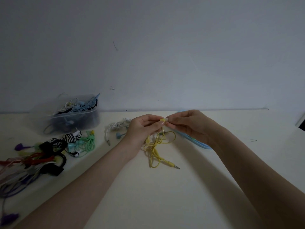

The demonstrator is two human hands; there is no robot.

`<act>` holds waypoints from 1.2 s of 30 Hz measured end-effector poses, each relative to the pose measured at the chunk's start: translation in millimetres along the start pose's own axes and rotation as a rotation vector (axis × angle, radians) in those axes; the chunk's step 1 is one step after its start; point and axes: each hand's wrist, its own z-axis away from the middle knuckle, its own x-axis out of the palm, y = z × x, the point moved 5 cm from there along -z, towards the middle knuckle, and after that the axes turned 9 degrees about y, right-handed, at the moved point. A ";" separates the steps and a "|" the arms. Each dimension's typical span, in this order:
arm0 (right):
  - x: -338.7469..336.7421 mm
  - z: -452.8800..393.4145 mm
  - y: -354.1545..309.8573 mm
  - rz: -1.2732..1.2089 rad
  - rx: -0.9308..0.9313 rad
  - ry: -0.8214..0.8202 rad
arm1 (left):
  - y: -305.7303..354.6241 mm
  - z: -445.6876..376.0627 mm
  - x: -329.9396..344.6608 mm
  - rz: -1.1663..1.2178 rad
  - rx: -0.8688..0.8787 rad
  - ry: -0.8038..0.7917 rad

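A pair of yellow wired earphones [156,147] lies tangled on the cream table, its jack plug [173,165] pointing right. One yellow earbud [162,120] is lifted above the table. My left hand [142,129] pinches that earbud between thumb and fingertips. My right hand [186,123] pinches a small pale tip at the earbud's end, so both hands meet at it. The cable hangs from the earbud down to the tangle below.
A clear plastic tub [74,113] of mixed cables stands at the back left. Bundled earphones in green [87,142], black, red and purple lie left of it. A white earphone cable [113,128] lies behind my left hand, a light blue band [198,141] under my right wrist.
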 end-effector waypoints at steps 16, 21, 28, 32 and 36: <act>-0.7 -2.1 3.7 -0.014 0.053 -0.009 | -2.3 -1.5 -1.8 -0.014 -0.012 0.003; -2.1 -2.5 3.1 -0.041 0.039 0.040 | -3.7 -1.7 -1.1 0.012 -0.038 -0.007; -0.7 0.9 -0.4 0.004 -0.026 0.033 | -3.3 -1.9 -1.0 0.033 -0.041 0.004; -1.1 1.3 -0.9 0.054 -0.041 0.026 | -5.2 -2.4 -2.1 0.026 -0.058 0.008; -2.2 3.3 -2.5 0.146 -0.055 0.022 | -5.5 -1.3 -1.8 0.005 -0.070 -0.014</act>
